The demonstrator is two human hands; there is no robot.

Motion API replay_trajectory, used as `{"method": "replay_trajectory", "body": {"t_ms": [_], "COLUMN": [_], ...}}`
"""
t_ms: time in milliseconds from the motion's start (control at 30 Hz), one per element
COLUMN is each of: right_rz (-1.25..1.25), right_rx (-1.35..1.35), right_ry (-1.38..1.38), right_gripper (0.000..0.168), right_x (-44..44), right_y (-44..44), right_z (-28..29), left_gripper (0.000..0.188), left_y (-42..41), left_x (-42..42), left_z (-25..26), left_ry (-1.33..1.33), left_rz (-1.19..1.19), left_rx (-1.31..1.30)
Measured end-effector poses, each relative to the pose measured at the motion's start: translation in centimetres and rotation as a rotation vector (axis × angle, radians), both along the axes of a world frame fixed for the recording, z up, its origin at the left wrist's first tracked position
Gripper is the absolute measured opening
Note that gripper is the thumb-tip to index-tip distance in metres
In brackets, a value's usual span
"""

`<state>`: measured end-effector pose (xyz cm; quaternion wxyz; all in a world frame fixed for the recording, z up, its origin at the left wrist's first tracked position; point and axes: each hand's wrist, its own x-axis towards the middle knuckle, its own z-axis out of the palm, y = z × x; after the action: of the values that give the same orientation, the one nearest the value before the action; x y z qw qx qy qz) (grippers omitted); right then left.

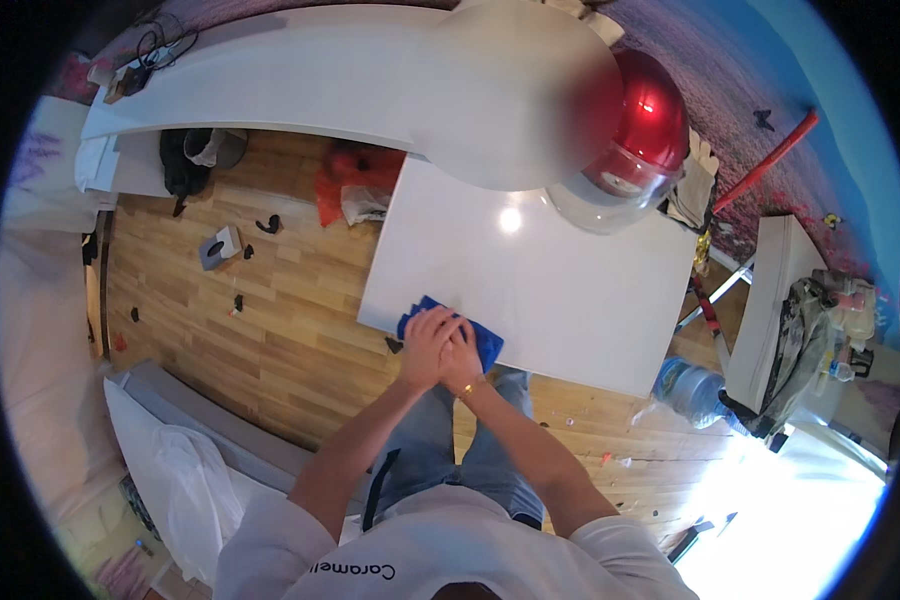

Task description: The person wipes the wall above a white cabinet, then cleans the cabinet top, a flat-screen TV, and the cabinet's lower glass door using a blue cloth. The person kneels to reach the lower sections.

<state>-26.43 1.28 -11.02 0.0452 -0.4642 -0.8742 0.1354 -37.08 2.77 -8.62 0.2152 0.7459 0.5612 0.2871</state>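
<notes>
A folded blue cloth (489,345) lies on the near left corner of a white tabletop (570,300). My left hand (424,341) and my right hand (461,358) are pressed together on it, with their fingers overlapping. The fingers cover the cloth's middle, and its edges show on both sides of the hands. A thin gold-coloured bracelet (468,389) circles my right wrist.
A red helmet with a clear visor (649,112) sits at the tabletop's far right, beside pale gloves (694,180). A long white desk (292,71) runs behind. Black scraps and a tissue box (220,247) lie on the wooden floor. A large water bottle (686,391) is at the right.
</notes>
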Motion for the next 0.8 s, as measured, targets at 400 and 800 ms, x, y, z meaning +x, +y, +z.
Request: {"method": "replay_trajectory", "body": {"t_ms": [400,800], "right_rz": [0.124,0.079], "right_rx": [0.225,0.206], "right_ry": [-0.076,-0.017], "right_gripper": [0.050,0.051], "right_x": [-7.7,-8.5], "right_y": [20.9,13.8], "right_z": [0.2,0.5], "left_gripper": [0.032,0.036], "left_y": [18.6,11.4], "left_x": [-7.1,-7.8], "left_z": [-1.5,-1.2], "left_ry": [-0.044,-0.032], "left_rz": [0.166,0.137], "left_rx": [0.217,0.107]}}
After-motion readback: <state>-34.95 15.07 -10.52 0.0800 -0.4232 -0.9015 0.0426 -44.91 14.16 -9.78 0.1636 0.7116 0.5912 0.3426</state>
